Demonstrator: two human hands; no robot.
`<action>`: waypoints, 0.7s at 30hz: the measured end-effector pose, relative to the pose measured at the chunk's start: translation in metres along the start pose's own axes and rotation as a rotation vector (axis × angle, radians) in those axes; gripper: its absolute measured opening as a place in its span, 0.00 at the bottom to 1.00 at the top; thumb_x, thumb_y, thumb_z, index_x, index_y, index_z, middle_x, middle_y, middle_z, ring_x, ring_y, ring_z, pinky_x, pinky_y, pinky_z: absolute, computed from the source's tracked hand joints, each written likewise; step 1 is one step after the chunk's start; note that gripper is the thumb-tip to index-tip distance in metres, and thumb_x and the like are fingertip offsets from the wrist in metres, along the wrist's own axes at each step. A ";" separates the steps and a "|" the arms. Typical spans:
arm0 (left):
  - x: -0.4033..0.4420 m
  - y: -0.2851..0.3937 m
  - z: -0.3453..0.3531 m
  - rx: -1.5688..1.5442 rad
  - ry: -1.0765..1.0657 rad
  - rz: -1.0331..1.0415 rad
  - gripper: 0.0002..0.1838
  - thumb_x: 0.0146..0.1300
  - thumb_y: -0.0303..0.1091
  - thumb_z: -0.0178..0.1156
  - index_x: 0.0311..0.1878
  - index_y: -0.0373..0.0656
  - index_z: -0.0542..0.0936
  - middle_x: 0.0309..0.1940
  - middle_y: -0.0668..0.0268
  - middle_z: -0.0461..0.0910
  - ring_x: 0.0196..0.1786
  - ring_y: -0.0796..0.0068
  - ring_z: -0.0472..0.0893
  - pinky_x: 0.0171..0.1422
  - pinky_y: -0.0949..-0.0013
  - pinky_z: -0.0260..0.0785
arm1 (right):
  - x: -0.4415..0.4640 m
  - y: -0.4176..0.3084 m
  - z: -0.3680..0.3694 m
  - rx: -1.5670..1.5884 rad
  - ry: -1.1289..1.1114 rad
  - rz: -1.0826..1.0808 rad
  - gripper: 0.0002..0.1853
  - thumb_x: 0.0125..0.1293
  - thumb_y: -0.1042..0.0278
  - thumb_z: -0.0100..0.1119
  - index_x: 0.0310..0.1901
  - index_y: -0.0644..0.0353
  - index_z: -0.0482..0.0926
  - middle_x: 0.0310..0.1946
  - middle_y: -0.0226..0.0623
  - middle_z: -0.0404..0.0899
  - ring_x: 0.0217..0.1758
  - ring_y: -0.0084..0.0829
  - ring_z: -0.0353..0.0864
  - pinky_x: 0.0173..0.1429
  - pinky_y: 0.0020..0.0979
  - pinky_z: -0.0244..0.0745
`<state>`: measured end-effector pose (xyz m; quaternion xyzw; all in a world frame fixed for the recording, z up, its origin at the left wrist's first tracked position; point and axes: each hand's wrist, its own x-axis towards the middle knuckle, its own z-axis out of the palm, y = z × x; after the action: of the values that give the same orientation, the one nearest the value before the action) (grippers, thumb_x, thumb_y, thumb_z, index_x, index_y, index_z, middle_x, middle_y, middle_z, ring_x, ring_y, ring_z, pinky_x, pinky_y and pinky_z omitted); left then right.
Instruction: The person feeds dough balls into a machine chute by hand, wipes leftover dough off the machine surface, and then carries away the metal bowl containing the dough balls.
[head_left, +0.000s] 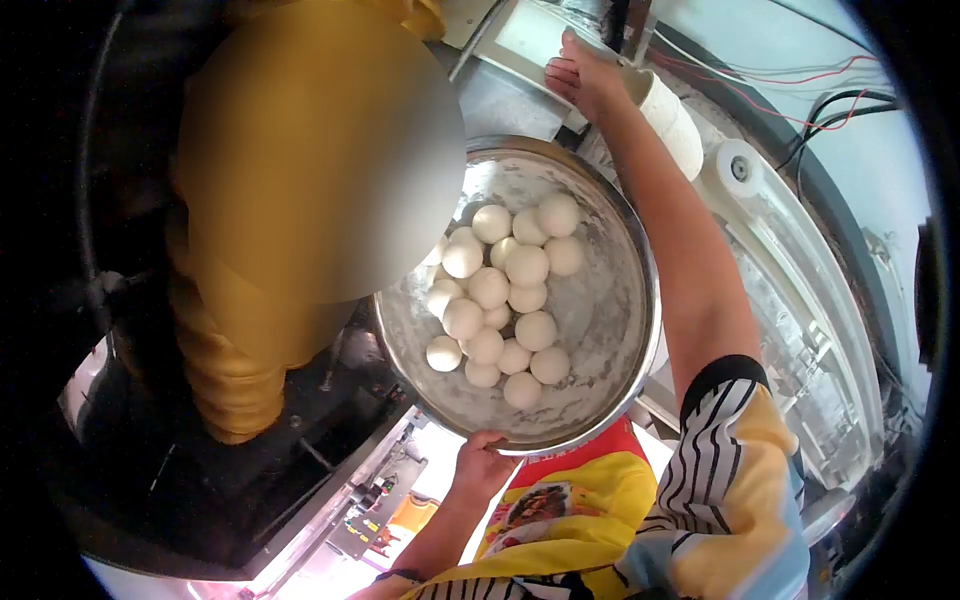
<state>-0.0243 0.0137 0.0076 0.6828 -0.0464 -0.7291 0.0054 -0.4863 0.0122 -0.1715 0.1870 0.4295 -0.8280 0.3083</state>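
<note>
A wide metal bowl (610, 350) holds several smooth white balls (489, 288), some resting on others. Its inner wall is smeared with white. My left hand (484, 466) grips the near rim, its thumb over the edge and its other fingers hidden underneath. Beyond the far side of the bowl, my right hand (583, 78) is raised beside a pale tray-like part (530, 35). Its thumb stands apart from the half-bent fingers, and nothing shows between them. A blurred patch covers the bowl's left edge.
A large yellow-brown ribbed form (235, 400), partly blurred, stands at the left over dark machinery. To the right of my right arm are a white container (672, 125), a curved transparent cover (830, 340) and a round white roller end (740, 168). Red and black wires hang at the upper right.
</note>
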 end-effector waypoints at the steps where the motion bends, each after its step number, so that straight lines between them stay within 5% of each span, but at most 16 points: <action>1: 0.002 -0.001 0.001 0.004 0.000 0.004 0.25 0.48 0.21 0.50 0.54 0.35 0.65 0.52 0.54 0.70 0.55 0.57 0.70 0.62 0.54 0.63 | 0.002 -0.002 -0.004 0.033 -0.009 0.002 0.29 0.50 0.45 0.64 0.40 0.64 0.71 0.32 0.39 0.72 0.35 0.32 0.74 0.42 0.33 0.75; 7: 0.001 -0.003 -0.002 -0.013 -0.042 0.020 0.24 0.48 0.20 0.50 0.53 0.35 0.65 0.52 0.55 0.70 0.56 0.58 0.70 0.63 0.55 0.63 | -0.001 -0.004 -0.001 -0.041 -0.016 -0.033 0.30 0.53 0.48 0.62 0.48 0.66 0.70 0.42 0.39 0.72 0.43 0.29 0.73 0.48 0.28 0.71; 10: -0.001 -0.002 0.000 -0.029 -0.071 0.005 0.23 0.49 0.20 0.50 0.52 0.35 0.66 0.50 0.55 0.72 0.55 0.58 0.71 0.62 0.56 0.64 | 0.007 0.004 -0.004 -0.512 -0.072 -0.318 0.23 0.52 0.53 0.64 0.42 0.64 0.75 0.37 0.36 0.75 0.43 0.25 0.73 0.45 0.27 0.69; 13: -0.001 -0.004 0.000 0.007 -0.025 0.033 0.20 0.51 0.21 0.50 0.51 0.34 0.66 0.48 0.54 0.72 0.52 0.58 0.73 0.57 0.57 0.68 | -0.008 -0.005 -0.004 -0.360 -0.082 -0.398 0.15 0.53 0.61 0.63 0.37 0.63 0.79 0.33 0.35 0.77 0.40 0.23 0.73 0.44 0.27 0.68; 16: 0.000 -0.005 0.006 0.030 -0.019 0.081 0.17 0.53 0.23 0.50 0.48 0.33 0.65 0.46 0.53 0.71 0.47 0.57 0.74 0.47 0.59 0.73 | -0.067 -0.042 0.013 -0.284 -0.645 -0.215 0.13 0.53 0.65 0.61 0.38 0.64 0.79 0.31 0.35 0.78 0.38 0.23 0.75 0.45 0.26 0.69; 19: -0.003 -0.007 -0.001 0.050 0.004 0.068 0.16 0.53 0.23 0.51 0.47 0.33 0.66 0.45 0.54 0.71 0.45 0.57 0.75 0.45 0.59 0.73 | -0.123 -0.061 0.041 -0.803 -1.127 -0.258 0.12 0.55 0.65 0.60 0.38 0.64 0.78 0.32 0.35 0.78 0.37 0.24 0.75 0.45 0.24 0.70; 21: 0.001 -0.008 0.004 0.060 -0.001 0.053 0.16 0.52 0.23 0.51 0.46 0.34 0.66 0.44 0.54 0.71 0.44 0.56 0.75 0.45 0.58 0.73 | -0.084 -0.050 0.025 -0.578 -0.687 -0.263 0.15 0.55 0.61 0.60 0.38 0.64 0.77 0.33 0.36 0.78 0.38 0.25 0.75 0.46 0.25 0.71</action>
<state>-0.0277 0.0214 0.0066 0.6808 -0.0865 -0.7274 0.0042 -0.4589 0.0424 -0.0796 -0.2476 0.5357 -0.7204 0.3644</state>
